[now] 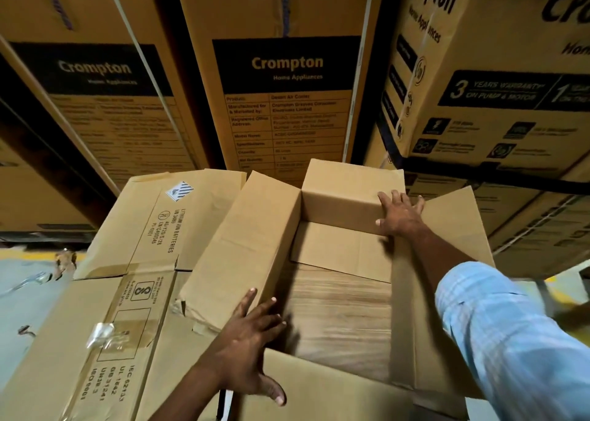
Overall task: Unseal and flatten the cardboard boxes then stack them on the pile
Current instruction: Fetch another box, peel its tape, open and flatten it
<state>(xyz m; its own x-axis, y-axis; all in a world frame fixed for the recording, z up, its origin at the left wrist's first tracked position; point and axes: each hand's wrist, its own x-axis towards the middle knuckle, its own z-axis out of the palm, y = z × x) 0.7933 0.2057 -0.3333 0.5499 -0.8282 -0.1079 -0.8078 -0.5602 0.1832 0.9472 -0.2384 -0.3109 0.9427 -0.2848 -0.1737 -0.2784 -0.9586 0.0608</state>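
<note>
Evidently flattening: left hand (252,341) at 7 o'clock, right hand (399,213) at 1, fingers spread flat, gripping nothing. Best push opposite corners so the box (255,235) folds evenly.

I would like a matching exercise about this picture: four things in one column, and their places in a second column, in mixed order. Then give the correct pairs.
Things
1. left hand
2. right hand
3. flattened box
4. middle Crompton box

Places
a. stands at the back
b. on the far side of the open box
c. lies left of the open box
d. on the near left corner of the open box

Pairs: 1-d, 2-b, 3-c, 4-a
</note>
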